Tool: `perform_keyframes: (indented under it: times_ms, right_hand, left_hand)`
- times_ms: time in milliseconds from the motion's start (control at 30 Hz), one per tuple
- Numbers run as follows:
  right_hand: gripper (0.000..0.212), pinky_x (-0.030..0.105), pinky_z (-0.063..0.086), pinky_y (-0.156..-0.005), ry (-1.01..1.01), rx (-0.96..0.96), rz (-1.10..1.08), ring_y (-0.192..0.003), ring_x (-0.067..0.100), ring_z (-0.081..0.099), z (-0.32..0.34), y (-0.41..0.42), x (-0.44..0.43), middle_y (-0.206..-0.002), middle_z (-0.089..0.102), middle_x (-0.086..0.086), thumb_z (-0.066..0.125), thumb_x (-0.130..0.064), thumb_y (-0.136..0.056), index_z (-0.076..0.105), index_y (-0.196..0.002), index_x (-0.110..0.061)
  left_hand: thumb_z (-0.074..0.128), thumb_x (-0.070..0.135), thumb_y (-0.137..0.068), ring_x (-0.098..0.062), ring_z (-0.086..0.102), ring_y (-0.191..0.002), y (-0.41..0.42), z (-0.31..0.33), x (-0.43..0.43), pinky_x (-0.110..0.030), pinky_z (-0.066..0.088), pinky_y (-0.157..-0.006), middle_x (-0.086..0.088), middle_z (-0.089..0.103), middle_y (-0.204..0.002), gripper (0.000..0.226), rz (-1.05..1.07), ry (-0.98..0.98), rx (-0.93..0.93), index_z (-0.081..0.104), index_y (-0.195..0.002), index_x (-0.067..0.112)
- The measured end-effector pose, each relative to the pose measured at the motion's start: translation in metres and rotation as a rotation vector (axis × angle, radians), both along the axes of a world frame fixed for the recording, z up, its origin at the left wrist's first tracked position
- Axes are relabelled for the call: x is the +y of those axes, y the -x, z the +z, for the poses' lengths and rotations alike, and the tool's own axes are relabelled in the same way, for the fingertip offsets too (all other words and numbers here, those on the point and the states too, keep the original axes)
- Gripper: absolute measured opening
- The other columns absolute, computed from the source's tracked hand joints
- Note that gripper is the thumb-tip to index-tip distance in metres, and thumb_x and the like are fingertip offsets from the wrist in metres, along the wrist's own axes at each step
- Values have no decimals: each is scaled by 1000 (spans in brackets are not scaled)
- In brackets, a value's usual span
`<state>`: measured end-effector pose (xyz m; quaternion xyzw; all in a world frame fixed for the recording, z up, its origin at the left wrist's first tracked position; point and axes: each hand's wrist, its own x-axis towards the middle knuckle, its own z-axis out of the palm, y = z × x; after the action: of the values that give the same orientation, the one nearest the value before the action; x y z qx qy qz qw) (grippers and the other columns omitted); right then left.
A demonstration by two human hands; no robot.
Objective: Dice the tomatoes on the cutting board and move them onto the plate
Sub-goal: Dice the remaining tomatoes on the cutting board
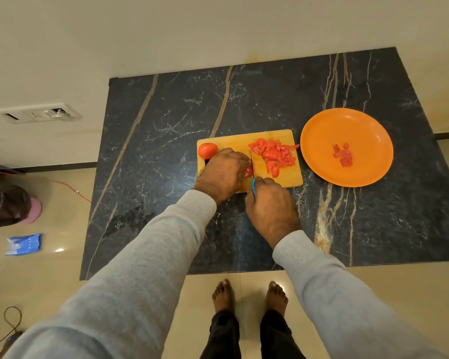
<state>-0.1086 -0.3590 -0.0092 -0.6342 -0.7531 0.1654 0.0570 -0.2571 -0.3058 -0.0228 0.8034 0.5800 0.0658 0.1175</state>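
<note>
A wooden cutting board (288, 174) lies on the dark marble counter. A whole tomato (207, 150) rests at its left end, and a heap of diced tomato (274, 154) covers its right half. My left hand (224, 173) presses down on a tomato piece (248, 171), mostly hidden under the fingers. My right hand (270, 203) grips a knife by its blue handle (253, 187); the blade (253, 164) stands edge-down right beside the held piece. An orange plate (319, 141) to the right of the board holds a few tomato cubes (343, 155).
The counter (166, 141) ends at a front edge just above my bare feet (249, 296). A wall socket panel (36, 114) is at the left. On the floor lie a dark bin with pink rim (8, 203), a blue packet (23, 244) and cables.
</note>
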Motion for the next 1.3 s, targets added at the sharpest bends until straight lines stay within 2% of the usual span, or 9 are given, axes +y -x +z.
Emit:
perform_keyframes:
  times_ms: [167,333,467,667,867,1033,1167,1300]
  right_hand:
    - [33,37,52,-69,24,-22,22,-86,32,66,-2,-2,2,-104,66,12,52,-28,-99,62,-123,-7]
    - [43,41,57,-85,111,-27,17,-101,31,66,0,-9,-20,-122,63,11,48,-30,-103,52,-140,-8]
    - [44,40,56,-88,128,13,4,-103,29,65,1,-20,-43,-126,62,11,43,-30,-105,49,-142,-8]
    - [45,37,56,-79,27,74,-23,-94,25,65,3,-16,-38,-114,64,9,44,-37,-104,56,-137,-9]
    - [43,39,53,-77,30,39,-16,-95,29,64,4,-3,-21,-110,64,10,48,-34,-103,56,-136,-8]
    - [29,37,51,-69,38,-56,6,-90,32,67,9,12,6,-106,65,12,51,-24,-99,62,-119,-6]
    - [31,37,52,-70,77,-123,25,-93,33,68,11,15,5,-112,64,13,52,-22,-98,60,-123,-5]
    - [38,39,54,-80,178,-145,9,-100,29,66,4,7,-20,-121,61,12,52,-25,-101,51,-136,-8]
  left_hand:
    - [59,30,-105,-25,61,-122,-3,-4,-3,-37,46,-108,-3,69,-138,34,21,-35,-1,72,-132,14]
    - [64,22,-102,-29,65,-122,-3,-7,-5,-42,50,-108,-7,71,-136,31,33,-38,8,74,-129,12]
    - [67,18,-99,-26,68,-118,2,-12,-4,-41,56,-102,-5,72,-132,24,14,-40,-4,78,-121,16]
    - [63,21,-103,-27,69,-116,4,-9,-7,-43,59,-97,-6,69,-135,26,22,-52,-29,77,-124,15]
    - [61,16,-103,-25,69,-119,7,-9,-7,-41,57,-102,-6,70,-134,26,22,-59,-49,77,-123,13]
    - [64,20,-101,-26,68,-117,6,-3,-6,-40,56,-100,-6,69,-135,27,-12,-51,-44,76,-124,13]
    - [64,24,-102,-25,67,-118,5,-3,-6,-41,57,-100,-5,67,-137,29,-24,-51,-28,74,-128,15]
    - [60,17,-101,-28,69,-115,5,-6,-7,-42,58,-96,-5,69,-135,27,2,-59,-22,77,-123,15]
